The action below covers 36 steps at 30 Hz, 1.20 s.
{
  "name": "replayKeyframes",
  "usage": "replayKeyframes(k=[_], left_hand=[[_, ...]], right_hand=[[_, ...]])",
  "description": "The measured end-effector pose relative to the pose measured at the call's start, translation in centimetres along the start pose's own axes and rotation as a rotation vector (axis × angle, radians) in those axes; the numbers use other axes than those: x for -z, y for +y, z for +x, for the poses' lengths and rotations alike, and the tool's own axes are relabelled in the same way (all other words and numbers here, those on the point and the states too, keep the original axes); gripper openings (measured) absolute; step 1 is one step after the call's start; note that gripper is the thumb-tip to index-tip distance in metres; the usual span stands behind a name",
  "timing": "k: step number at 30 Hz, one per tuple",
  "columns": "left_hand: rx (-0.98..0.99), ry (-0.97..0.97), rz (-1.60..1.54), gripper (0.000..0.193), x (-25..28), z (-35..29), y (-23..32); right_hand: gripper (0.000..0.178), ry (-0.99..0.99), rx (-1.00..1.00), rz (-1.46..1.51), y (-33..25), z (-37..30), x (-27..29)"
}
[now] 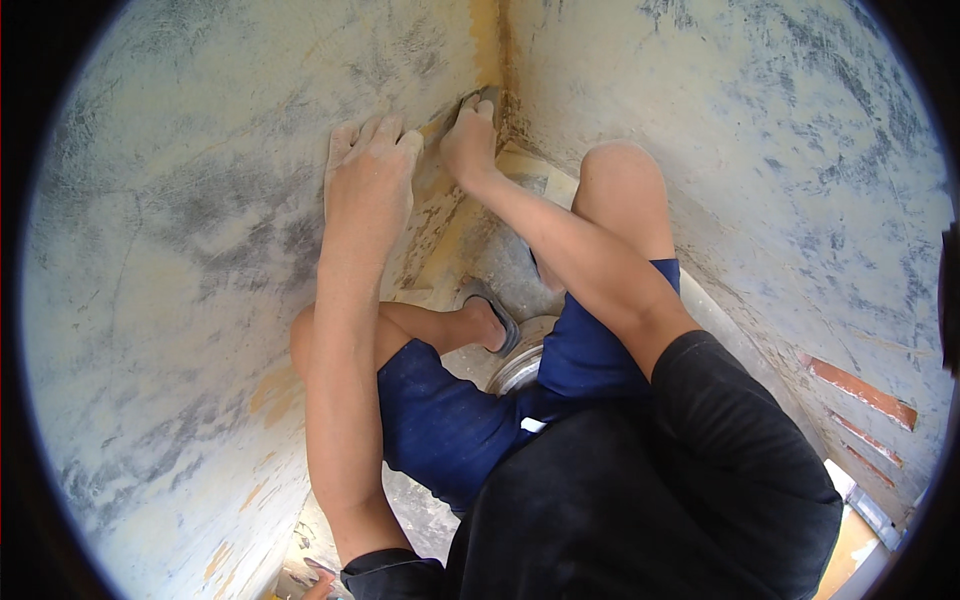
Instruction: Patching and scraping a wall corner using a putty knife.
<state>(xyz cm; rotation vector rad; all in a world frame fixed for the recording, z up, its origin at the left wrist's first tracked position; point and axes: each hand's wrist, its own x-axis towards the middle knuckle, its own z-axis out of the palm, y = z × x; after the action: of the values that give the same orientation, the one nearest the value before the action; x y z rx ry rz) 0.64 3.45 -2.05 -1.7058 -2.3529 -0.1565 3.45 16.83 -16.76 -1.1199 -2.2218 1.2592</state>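
Observation:
My left hand (372, 172) rests against the pale, patchy wall (190, 190) on the left, fingers apart and dusty, with nothing visible in it. Close to the corner, my right hand (470, 142) is closed on a small dark flat piece (487, 95) held at the left wall. Only a thin grey edge of that piece shows past my fingers, so its exact kind is hidden. The wall under both hands has grey smears and a yellowish-brown strip (487, 40) running down the corner.
A second mottled wall (720, 130) meets the first at the corner. Between my legs shows a round whitish rim (520, 372). My sandalled foot (489, 318) stands on the dusty floor (512, 268). Slots of bare red brick (862, 392) cut the right wall low down.

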Motion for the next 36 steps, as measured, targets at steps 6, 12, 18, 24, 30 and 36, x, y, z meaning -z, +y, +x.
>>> replayKeyframes(k=[6, 12, 18, 24, 30, 36], left_hand=[[0.026, -0.024, 0.05, 0.007, -0.3, -0.4, -0.4], [0.022, 0.008, 0.025, 0.007, -0.3, -0.9, -0.6], [0.008, 0.004, -0.021, 0.009, -0.2, -0.5, -0.3], [0.008, -0.033, 0.023, 0.009, -0.2, 0.0, -0.2], [0.029, -0.033, 0.019, 0.01, 0.0, -0.9, -0.6], [0.036, -0.043, 0.003, 0.011, 0.0, -1.0, -0.8]], right_hand=[[0.063, 0.01, -0.083, 0.232, -1.2, -1.4, -0.6], [0.061, -0.068, 0.129, -0.074, -1.9, -3.3, -0.7], [0.058, -0.027, 0.036, -0.06, -2.2, -2.5, -0.6], [0.055, 0.009, 0.03, 0.022, -0.2, -0.2, 0.1], [0.053, -0.016, 0.039, -0.106, -1.9, -2.0, -0.5], [0.056, -0.109, 0.123, -0.114, -2.4, -4.1, -0.9]])
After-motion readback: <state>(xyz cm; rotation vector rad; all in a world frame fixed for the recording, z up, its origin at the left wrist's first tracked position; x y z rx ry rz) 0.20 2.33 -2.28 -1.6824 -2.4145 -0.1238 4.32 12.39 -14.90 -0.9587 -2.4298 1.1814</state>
